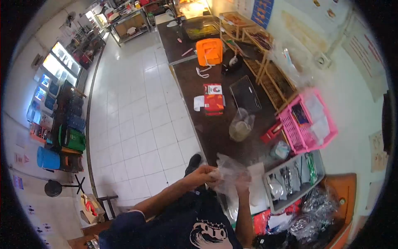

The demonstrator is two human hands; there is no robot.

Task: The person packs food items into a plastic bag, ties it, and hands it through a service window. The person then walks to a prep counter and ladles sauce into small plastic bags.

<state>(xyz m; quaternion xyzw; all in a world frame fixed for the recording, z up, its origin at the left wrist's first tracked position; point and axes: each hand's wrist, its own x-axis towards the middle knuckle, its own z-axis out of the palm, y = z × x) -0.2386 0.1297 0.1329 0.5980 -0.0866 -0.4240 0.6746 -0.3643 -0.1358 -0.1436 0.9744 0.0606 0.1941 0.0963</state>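
Observation:
A clear plastic bag (228, 172) is held up between my hands at the near edge of the dark counter. My left hand (201, 175) pinches its left side, fingers closed. On the bag's right side is my right hand (243, 181), partly veiled by the plastic, so its fingers are hard to make out. Beyond them on the counter stands a filled clear bag (241, 128). A white sheet (256, 182) lies beside my right hand.
A grey tray (271, 204) of packets and a pink basket (309, 143) sit at the right. Farther along the counter are a red box (214, 103), a black tray (244, 94) and an orange container (209, 50). Wooden racks (271, 76) line the wall.

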